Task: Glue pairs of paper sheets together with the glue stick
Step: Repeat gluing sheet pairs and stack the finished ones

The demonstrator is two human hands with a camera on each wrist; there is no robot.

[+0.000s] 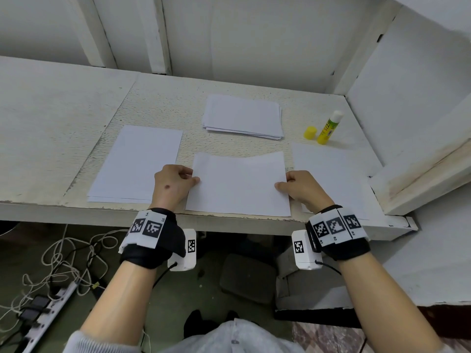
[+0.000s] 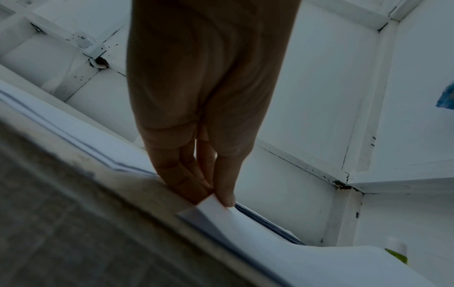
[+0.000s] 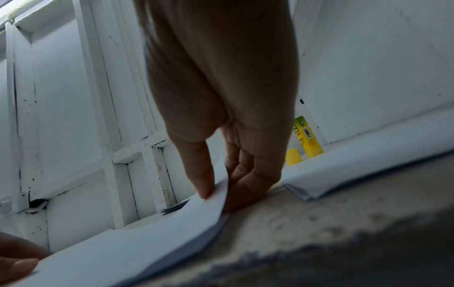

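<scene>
Both hands, left hand (image 1: 174, 186) and right hand (image 1: 303, 189), pinch the middle sheet's (image 1: 238, 184) side edges; beyond the right hand the uncapped glue stick (image 1: 329, 127) stands, a stack (image 1: 243, 117) remains, so more pairs likely await.

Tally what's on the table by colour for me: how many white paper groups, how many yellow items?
White paper groups: 4 (held sheet pinched by left hand and right hand, left sheets, right sheets, rear stack)
Yellow items: 2 (glue stick, cap)
Total: 6

Matt paper sheet (image 1: 238, 184) — rough (painted) table (image 1: 63, 103)
</scene>
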